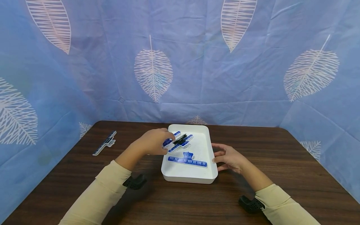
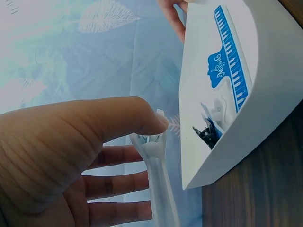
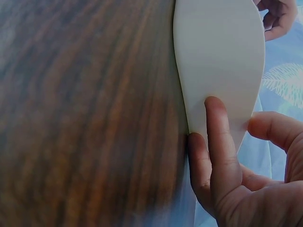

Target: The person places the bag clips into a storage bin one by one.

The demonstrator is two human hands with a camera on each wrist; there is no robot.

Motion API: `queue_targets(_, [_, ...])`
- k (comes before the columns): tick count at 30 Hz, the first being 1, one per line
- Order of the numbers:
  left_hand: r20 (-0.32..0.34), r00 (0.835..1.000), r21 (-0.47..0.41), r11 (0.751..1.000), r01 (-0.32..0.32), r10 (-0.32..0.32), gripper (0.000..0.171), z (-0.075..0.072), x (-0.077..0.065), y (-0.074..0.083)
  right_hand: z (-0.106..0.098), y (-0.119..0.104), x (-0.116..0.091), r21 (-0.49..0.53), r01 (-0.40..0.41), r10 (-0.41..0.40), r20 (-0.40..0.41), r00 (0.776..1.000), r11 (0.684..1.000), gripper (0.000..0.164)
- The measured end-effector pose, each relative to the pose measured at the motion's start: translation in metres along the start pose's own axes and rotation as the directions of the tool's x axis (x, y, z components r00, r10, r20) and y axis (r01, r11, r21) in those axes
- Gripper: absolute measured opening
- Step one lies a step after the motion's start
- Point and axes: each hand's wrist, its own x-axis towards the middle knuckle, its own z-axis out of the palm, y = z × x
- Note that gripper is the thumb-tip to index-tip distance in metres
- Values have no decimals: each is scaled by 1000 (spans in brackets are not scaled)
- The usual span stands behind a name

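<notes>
My left hand (image 1: 154,141) pinches a white-and-blue clip (image 2: 161,189) with a piano-key pattern, thumb on its spring end. In the head view it is over the left side of a white tray (image 1: 201,134). Inside the tray, one blue piano-key clip (image 1: 187,161) lies near the front, with "Music" lettering on its tab. Behind it another blue clip (image 1: 172,149) lies at a slant, and a black clip (image 1: 180,139) overlaps it. My right hand (image 1: 229,158) rests against the tray's right outer wall, fingertips on the wall and thumb at the rim.
Another piano-key clip (image 1: 105,143) lies on the dark wooden table (image 1: 253,140), left of the tray. A blue cloth with white leaf prints (image 1: 180,78) hangs behind the table and along its sides. Black wrist mounts sit at both sleeves.
</notes>
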Motion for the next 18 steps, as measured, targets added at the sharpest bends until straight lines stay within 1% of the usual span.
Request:
queue_targets(5, [27, 999, -4, 1000, -26, 26, 43, 1, 5, 4, 0, -1, -1, -4, 3, -3, -2, 1000, 1000, 75])
queue_targets(8, [45, 999, -16, 999, -28, 29, 44, 3, 10, 6, 1, -2, -1, -10, 3, -3, -5, 1000, 1000, 75])
queue_targets(18, [90, 993, 16, 997, -73, 71, 44, 10, 21, 15, 2, -1, -1, -17, -1, 0, -21, 1000, 1000, 74])
